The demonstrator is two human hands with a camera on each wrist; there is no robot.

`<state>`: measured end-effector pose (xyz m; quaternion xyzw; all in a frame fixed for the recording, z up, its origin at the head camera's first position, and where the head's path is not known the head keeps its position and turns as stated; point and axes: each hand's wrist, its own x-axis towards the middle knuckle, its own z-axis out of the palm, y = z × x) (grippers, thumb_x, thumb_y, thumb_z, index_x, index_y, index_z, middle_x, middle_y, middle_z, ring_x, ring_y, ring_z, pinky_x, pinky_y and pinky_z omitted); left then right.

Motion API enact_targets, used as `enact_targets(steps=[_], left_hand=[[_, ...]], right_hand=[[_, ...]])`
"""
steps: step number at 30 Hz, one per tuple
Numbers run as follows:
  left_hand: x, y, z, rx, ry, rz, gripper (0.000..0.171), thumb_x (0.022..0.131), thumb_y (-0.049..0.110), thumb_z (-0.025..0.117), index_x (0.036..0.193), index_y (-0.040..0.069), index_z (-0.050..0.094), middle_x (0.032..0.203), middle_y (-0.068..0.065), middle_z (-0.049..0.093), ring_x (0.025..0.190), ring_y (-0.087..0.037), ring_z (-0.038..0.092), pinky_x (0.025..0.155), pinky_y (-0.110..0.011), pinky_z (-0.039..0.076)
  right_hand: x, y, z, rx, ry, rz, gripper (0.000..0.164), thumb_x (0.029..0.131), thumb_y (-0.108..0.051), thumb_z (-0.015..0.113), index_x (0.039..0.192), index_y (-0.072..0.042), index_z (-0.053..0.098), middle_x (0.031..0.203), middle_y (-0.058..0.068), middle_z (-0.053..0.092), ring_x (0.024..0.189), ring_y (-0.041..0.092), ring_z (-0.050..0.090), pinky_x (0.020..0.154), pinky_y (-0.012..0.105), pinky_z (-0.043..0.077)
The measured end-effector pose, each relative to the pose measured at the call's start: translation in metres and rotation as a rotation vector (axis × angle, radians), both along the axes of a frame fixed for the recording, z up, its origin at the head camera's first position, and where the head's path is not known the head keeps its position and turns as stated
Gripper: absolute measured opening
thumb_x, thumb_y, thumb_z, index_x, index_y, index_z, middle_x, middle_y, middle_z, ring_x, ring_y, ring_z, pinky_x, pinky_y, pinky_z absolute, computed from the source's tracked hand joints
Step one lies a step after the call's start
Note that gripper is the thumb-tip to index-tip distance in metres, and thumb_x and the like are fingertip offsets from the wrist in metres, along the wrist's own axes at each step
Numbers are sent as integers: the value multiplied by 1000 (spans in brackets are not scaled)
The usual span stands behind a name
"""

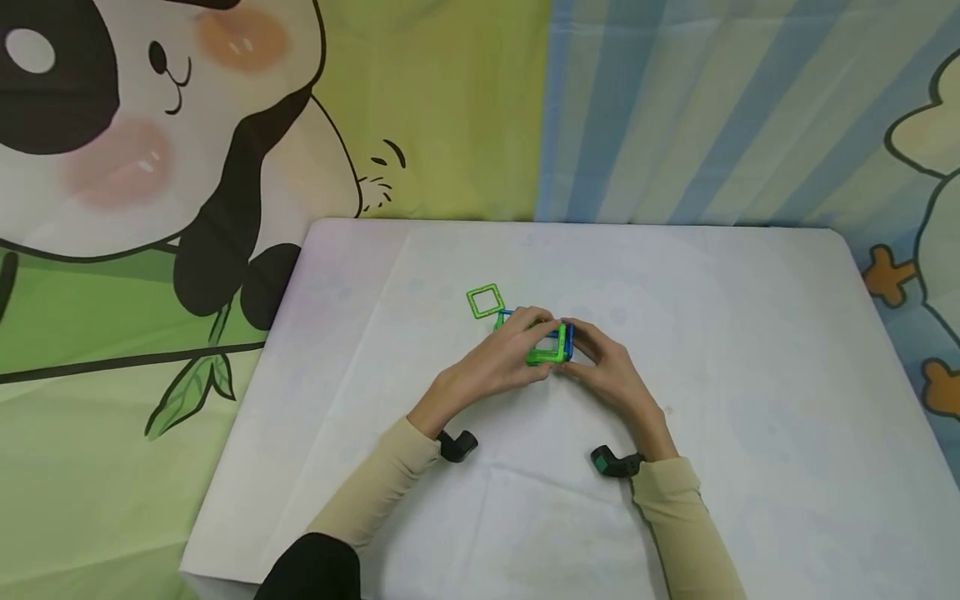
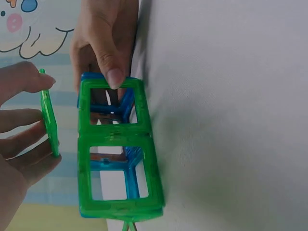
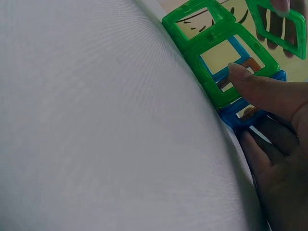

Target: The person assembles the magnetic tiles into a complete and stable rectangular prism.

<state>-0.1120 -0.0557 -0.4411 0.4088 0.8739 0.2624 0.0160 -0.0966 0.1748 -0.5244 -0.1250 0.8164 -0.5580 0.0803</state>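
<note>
Green and blue square magnetic tiles are joined into a boxy frame [image 2: 114, 131] on the white table, two green squares side by side on the face toward me. My right hand [image 1: 611, 371] grips its right end, thumb on a green tile and fingers behind by the blue tile [image 3: 231, 118]. My left hand [image 1: 498, 357] pinches a separate green square tile [image 2: 49, 115] between thumb and fingers, held upright and apart from the frame in the left wrist view. Another green square tile [image 1: 472, 305] lies beyond my left hand. In the head view my left hand hides much of the frame.
The white table [image 1: 750, 375] extends around both hands. A printed cloth [image 1: 442, 108] with cartoon animals and stripes hangs behind its far edge. A black wrist camera [image 1: 459, 446] sits on the left wrist, another black camera [image 1: 617, 462] on the right.
</note>
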Motion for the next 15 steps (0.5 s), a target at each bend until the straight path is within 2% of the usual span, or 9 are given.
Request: enact_targets(steps=[4, 8, 15], left_hand=[[-9, 9, -6, 10, -11, -5, 56, 94, 23, 77, 142, 1, 58, 139, -11, 55, 128, -23, 51, 106, -32, 48], [-14, 13, -10, -13, -18, -12, 52, 95, 20, 75, 141, 0, 59, 140, -12, 55, 130, -25, 50, 107, -33, 48], [-20, 17, -14, -25, -38, -11, 50, 97, 15, 73, 141, -1, 58, 142, -13, 55, 134, -26, 49, 111, -34, 45]], right_hand=[[-2, -1, -2, -15, -2, 0, 73, 91, -7, 78, 154, -9, 43, 158, 17, 46, 143, 36, 48, 116, 42, 41], [-3, -2, -3, -11, -4, -3, 73, 91, -10, 80, 154, -12, 44, 158, 14, 47, 144, 34, 49, 117, 41, 41], [-2, 0, -2, -21, -11, -12, 76, 89, -15, 82, 155, -16, 44, 158, 11, 46, 144, 33, 49, 116, 45, 42]])
